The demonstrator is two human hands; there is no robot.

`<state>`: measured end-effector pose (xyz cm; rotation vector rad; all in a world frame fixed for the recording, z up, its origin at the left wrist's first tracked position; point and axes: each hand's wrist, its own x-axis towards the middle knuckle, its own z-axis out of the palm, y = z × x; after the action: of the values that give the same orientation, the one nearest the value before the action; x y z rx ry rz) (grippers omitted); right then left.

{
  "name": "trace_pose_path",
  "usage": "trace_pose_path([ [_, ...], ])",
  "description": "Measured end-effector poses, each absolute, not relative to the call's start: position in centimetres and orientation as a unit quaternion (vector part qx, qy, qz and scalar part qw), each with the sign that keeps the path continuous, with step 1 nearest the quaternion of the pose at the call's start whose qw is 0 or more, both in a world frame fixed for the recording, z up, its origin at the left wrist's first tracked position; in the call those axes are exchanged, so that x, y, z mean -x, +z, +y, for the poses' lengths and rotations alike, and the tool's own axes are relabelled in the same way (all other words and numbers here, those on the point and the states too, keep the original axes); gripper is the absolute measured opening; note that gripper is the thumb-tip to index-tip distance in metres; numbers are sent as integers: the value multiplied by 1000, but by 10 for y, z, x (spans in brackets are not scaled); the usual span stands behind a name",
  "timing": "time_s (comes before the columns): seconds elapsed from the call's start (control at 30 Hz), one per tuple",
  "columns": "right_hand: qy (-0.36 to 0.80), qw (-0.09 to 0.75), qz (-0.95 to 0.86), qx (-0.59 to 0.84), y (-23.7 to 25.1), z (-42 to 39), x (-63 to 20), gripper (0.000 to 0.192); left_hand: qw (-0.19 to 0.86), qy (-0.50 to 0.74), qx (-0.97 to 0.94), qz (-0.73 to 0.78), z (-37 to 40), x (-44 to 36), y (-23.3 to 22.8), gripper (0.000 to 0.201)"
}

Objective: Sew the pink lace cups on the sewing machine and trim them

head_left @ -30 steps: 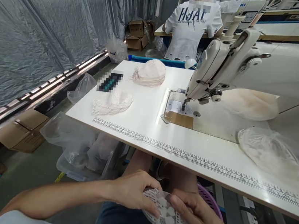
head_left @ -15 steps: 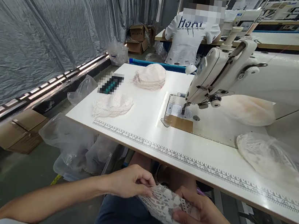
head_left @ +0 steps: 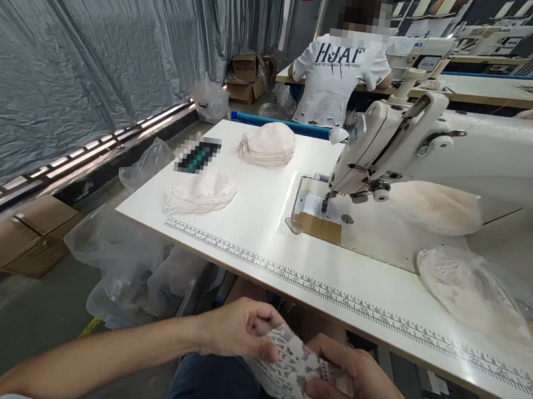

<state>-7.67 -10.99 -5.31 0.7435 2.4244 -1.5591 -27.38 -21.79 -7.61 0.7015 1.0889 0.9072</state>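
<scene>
I pinch a small piece of white openwork lace [head_left: 291, 367] between both hands over my lap, below the table edge — my left hand [head_left: 234, 329] grips its left edge with fingers curled closed, my right hand [head_left: 359, 391] holds its right side, thumb on top. Above stands the white worktable [head_left: 263, 225] with a printed ruler along its near edge. On it sit a flat pile of white lace pieces [head_left: 200, 194], farther back a stack of pale pink fabric pieces [head_left: 268, 144], and to the right a white industrial sewing machine [head_left: 430, 149]. Just beside it lies a clear plastic bag of lace [head_left: 470, 292]. Beyond, a person in a white printed T-shirt [head_left: 339, 75] sits facing away.
</scene>
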Motion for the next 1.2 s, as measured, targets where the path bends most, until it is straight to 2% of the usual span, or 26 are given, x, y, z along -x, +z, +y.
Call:
trace_pose_path([
  [0.07,-522,79,811,-252,-51,-111,80,17,699,397,-328,496,-215,271,-75,66],
  [0.2,-518,75,811,-263,-45,-109,82,13,639,394,-360,554,-208,265,-73,35],
  [0.33,-539,61,796,-269,-40,-102,81,16,612,405,-369,570,-200,268,-69,27],
  [0.5,-572,31,775,-267,-35,-92,86,26,558,372,-420,612,-193,283,-52,26],
  [0.7,-568,-16,787,-243,-23,-72,109,34,435,269,-566,647,-153,320,-3,31],
  [0.8,-507,-50,825,-245,-26,-49,131,42,396,223,-646,613,-102,343,15,29],
  [0.9,-427,-73,862,-262,-34,-15,150,45,368,155,-700,592,-42,362,14,23],
  [1.07,-306,-117,893,-308,-46,40,142,30,354,121,-710,596,21,371,-15,14],
  [1.13,-270,-141,910,-282,-53,53,132,25,361,108,-711,593,29,369,-21,15],
  [1.2,-212,-193,935,-210,-62,60,126,31,371,97,-714,585,34,368,-21,16],
])
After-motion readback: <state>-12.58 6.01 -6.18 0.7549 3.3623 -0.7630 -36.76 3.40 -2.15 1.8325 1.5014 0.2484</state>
